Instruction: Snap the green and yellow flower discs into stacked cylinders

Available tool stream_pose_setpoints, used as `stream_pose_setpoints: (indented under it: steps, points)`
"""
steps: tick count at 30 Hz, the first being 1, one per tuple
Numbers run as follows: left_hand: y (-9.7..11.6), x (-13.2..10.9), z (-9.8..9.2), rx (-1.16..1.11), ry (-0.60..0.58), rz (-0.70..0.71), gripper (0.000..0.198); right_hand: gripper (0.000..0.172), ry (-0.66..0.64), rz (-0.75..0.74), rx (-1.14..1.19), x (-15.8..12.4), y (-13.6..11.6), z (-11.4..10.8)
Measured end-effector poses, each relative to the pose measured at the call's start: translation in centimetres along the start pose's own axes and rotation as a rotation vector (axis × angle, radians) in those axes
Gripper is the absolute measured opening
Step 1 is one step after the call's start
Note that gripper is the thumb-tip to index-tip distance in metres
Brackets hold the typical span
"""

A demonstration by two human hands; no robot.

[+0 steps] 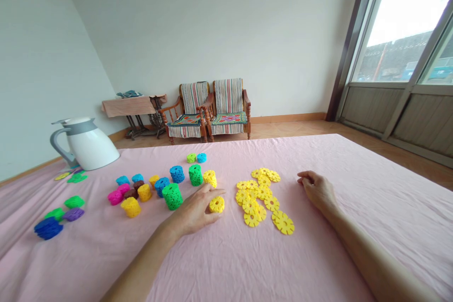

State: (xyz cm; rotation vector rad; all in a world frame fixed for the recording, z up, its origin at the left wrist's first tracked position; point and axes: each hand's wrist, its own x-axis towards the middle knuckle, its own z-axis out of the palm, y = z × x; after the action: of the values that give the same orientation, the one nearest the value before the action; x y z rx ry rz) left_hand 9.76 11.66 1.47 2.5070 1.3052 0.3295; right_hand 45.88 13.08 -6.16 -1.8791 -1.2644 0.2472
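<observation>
My left hand (pixel 198 210) is closed around a short stack of yellow notched discs (pixel 217 205), its thumb on the near side and fingers on the far side. Just behind it stands a taller yellow disc stack (pixel 210 178). To the left of the hand is a green disc stack (pixel 172 197). Loose yellow discs (pixel 250 205) lie spread and overlapping between my two hands. My right hand (pixel 318 191) rests on the cloth to the right of them, fingers curled in, with nothing visible in them.
More disc stacks, blue (pixel 177 174), pink (pixel 115 197), brown (pixel 130 193) and dark blue (pixel 48 228), stand on the left of the pink tablecloth (pixel 304 264). A white jug (pixel 94 146) is at the far left. Two wooden armchairs (pixel 229 104) stand beyond the table.
</observation>
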Motion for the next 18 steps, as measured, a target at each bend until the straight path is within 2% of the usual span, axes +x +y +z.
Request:
stream_pose_setpoints:
  steps: [4,8,10,13,18]
  points:
    - [0.1,0.1,0.2,0.026,0.045,0.018,0.056,0.030,-0.005,0.002,-0.001,0.0,0.0,0.0]
    - [1.9,0.7,0.1,0.033,0.151,0.105,0.036,0.030,-0.006,0.003,-0.005,0.1,0.1,0.0]
    - [3.2,1.2,0.2,0.044,0.117,0.168,0.029,0.030,-0.005,0.005,-0.006,0.1,0.1,0.1]
    - [4.9,2.0,0.9,0.100,0.005,0.260,0.029,0.030,-0.010,0.005,-0.004,0.1,0.1,0.1]
    - [5.7,3.5,2.1,0.169,-0.081,0.295,0.027,0.030,-0.012,0.009,-0.006,0.2,0.3,0.2]
